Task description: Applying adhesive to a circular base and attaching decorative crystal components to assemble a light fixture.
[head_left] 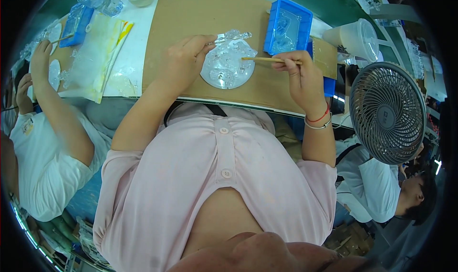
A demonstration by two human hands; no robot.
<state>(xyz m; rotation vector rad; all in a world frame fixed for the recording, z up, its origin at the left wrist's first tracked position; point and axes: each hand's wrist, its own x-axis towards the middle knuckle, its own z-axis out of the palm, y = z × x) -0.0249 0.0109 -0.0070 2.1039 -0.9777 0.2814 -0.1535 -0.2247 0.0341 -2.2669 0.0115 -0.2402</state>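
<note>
A round whitish plate [217,74] lies on brown cardboard [191,14], with several small clear pieces scattered over it. At the plate's upper left edge, my left hand [190,55] pinches a clear, knobbly plastic piece [234,35] that reaches across the far rim. My right hand [298,71] grips a thin wooden stick [267,60] like a pen. The stick's tip points left, over the right part of the plate; whether it touches a piece, I cannot tell.
A blue tray [268,33] with clear contents stands beyond my right hand. Farther right are a lidded plastic tub [350,37] and a round fan [387,114] near my right arm. At left, a co-worker's hand [42,50] holds a stick beside another blue tray [85,21].
</note>
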